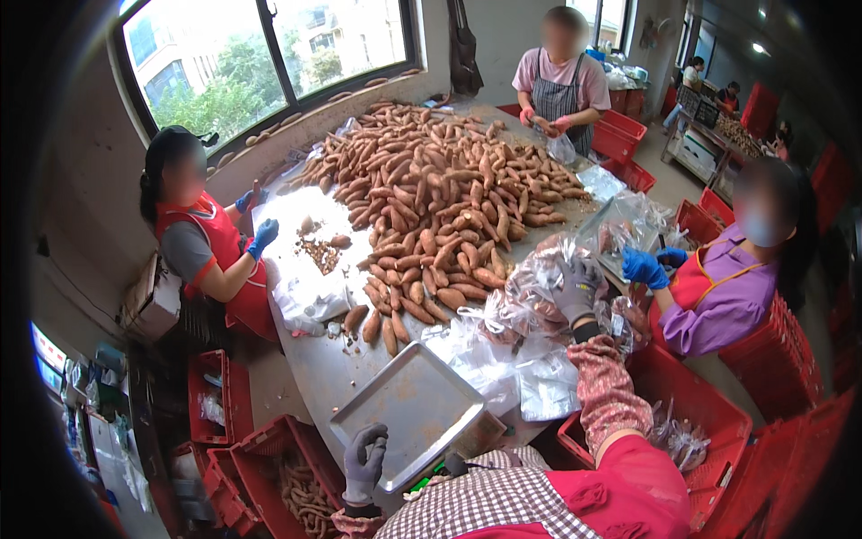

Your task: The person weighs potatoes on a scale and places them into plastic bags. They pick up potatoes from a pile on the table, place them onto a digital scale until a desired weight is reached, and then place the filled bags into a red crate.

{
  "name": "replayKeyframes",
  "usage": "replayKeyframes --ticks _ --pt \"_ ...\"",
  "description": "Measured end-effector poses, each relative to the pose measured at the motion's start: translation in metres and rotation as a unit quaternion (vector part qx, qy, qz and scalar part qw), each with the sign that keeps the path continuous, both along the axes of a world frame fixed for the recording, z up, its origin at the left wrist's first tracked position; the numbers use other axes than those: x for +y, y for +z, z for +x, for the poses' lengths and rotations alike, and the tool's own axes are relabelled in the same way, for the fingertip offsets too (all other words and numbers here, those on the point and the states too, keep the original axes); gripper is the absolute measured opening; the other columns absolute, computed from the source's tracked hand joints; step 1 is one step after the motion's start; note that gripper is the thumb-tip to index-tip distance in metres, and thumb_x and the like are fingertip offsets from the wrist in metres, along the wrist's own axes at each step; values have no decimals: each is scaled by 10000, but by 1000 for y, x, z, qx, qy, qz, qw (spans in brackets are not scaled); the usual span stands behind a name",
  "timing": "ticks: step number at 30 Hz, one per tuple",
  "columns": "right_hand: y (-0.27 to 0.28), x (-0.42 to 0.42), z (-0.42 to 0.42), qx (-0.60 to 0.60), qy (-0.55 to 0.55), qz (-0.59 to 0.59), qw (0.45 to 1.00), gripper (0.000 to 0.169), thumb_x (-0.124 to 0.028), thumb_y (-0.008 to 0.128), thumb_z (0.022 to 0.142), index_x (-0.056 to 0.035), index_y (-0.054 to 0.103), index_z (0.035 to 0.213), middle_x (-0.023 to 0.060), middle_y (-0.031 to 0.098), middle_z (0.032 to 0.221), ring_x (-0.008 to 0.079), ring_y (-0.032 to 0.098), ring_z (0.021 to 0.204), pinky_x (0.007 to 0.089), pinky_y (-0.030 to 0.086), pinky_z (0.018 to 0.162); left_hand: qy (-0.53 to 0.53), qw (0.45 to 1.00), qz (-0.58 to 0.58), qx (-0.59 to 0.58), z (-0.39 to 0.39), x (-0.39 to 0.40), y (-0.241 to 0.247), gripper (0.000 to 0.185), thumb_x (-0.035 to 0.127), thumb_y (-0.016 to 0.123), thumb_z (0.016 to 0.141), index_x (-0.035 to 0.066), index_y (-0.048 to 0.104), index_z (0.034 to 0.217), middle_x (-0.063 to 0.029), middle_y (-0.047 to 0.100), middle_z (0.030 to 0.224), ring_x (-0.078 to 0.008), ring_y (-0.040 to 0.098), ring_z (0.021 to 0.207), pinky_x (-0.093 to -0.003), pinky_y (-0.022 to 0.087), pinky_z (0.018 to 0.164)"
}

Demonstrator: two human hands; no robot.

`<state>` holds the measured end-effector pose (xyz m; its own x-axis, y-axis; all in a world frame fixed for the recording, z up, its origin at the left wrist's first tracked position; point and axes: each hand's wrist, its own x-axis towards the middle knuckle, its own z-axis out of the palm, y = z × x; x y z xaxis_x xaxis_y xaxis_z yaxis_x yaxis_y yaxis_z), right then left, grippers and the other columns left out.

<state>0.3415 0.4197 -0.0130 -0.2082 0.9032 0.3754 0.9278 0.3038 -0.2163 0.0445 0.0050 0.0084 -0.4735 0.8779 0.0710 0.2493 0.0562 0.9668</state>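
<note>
My right hand, in a grey work glove, reaches out to the bagged sweet potatoes and grips a clear plastic bag of them. Its fingertips are partly hidden in the crinkled plastic. My left hand, gloved the same way, is raised at the left edge of a shallow metal tray; its fingers are loosely bent and hold nothing. Only some crumbs of dirt lie in the tray. Between tray and right hand are a knotted bag and a stack of flat plastic bags. Loose sweet potatoes heap up beyond.
Co-workers stand at the left, far side and right of the metal table. Red crates hold sweet potatoes at lower left and bagged ones by my right arm. White plastic bags lie on the left side.
</note>
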Motion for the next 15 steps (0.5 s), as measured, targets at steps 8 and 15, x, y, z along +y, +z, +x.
replayKeyframes --ticks 8,15 --pt "-26 -2 5 -35 3 30 999 601 -244 688 621 -234 557 1208 92 459 1250 318 384 1170 488 236 1034 -4 1000 -17 6 2 9 0 185 -5 547 826 -26 603 1001 -111 597 1007 -175 587 904 -280 471 800" --pt "-23 -11 1 -6 19 67 998 518 -248 682 618 -219 587 1126 103 469 1174 323 379 1132 470 232 1008 -17 999 -9 38 -1 11 0 183 -13 544 810 -23 605 983 -116 599 994 -181 584 888 -278 472 783"
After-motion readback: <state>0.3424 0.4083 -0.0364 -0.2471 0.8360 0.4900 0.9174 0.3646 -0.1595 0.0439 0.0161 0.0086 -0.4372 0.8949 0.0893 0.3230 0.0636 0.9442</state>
